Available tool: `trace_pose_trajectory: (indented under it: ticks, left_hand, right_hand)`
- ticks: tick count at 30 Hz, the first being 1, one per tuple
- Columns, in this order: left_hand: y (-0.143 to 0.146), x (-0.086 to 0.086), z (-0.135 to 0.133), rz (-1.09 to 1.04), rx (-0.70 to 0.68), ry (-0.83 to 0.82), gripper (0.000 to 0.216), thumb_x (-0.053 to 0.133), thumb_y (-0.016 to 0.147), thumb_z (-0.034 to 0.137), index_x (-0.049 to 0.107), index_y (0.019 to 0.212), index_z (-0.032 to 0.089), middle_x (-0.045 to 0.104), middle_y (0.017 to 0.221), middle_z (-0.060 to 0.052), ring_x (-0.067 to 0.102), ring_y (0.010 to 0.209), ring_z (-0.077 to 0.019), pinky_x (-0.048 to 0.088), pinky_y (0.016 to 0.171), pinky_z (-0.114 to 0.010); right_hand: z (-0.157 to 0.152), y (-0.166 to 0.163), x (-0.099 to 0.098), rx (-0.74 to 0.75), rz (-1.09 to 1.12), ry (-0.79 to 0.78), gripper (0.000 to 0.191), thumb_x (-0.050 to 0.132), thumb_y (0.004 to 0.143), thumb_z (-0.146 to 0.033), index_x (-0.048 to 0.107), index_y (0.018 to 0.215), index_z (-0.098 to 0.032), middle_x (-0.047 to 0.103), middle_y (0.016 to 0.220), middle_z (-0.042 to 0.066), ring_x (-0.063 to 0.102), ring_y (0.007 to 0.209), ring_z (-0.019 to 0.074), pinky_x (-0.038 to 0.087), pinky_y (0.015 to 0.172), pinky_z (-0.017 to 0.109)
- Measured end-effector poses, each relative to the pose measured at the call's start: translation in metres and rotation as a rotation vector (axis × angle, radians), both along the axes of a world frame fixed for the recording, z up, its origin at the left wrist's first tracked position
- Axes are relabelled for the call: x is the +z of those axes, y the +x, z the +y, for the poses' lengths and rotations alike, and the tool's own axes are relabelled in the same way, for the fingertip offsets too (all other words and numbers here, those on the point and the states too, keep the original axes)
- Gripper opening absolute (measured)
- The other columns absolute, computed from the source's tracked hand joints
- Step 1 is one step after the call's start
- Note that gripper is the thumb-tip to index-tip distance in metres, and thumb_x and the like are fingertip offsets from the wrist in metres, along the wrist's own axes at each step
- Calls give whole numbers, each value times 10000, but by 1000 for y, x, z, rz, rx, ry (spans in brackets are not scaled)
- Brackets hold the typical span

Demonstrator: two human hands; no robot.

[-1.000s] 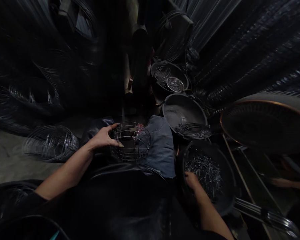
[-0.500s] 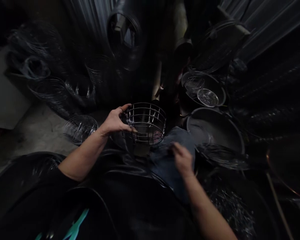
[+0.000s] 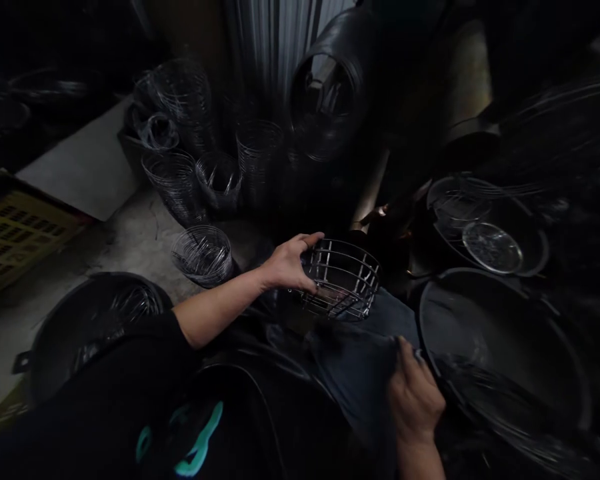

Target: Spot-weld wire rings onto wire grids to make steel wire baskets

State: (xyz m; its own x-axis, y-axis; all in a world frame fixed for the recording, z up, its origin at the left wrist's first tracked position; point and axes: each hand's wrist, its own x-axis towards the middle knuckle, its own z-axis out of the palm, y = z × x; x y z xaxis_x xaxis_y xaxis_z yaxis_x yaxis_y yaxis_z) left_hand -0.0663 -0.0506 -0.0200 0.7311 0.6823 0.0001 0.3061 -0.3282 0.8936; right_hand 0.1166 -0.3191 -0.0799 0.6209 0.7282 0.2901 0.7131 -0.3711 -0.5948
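Note:
A round wire basket (image 3: 344, 279) with open metal bars sits in front of me, over my legs. My left hand (image 3: 289, 267) grips its left side, thumb low and fingers along the upper rim. My right hand (image 3: 416, 393) is closed beside my blue jeans (image 3: 363, 360), lower right of the basket and apart from it. Its fingers are pressed together, and whether anything small is between them is hidden.
On the right stand a large dark basin (image 3: 485, 320) and another basin holding a shiny round dish (image 3: 493, 247). Stacks of wire rings (image 3: 170, 180) and a wire-filled container (image 3: 203, 257) stand left. A yellow crate (image 3: 20, 233) is far left.
My view has turned left, so the surroundings appear shifted right. My right hand has moved down and away from the basket. The left hand keeps its hold.

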Motion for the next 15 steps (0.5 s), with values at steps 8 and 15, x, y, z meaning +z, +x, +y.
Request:
trace_pose_trajectory:
  ticks: [8, 15]
  left_hand:
    - [11, 1, -9, 96, -55, 222, 1098, 838, 410, 463, 432, 1387, 169, 506, 1342, -141, 503, 1214, -346, 422, 1035, -490]
    - [7, 3, -16, 126, -151, 360, 1029, 788, 501, 525, 391, 1403, 228, 493, 1376, -130, 488, 1232, -340, 404, 1020, -519]
  right_hand:
    - [48, -19, 86, 334, 144, -28, 449, 649, 798, -469, 661, 1162, -206, 680, 1099, 92, 649, 999, 245, 530, 843, 327]
    - [111, -14, 99, 680, 348, -235, 263, 551, 883, -381, 752, 926, -217, 728, 845, 47, 684, 753, 180, 536, 679, 260]
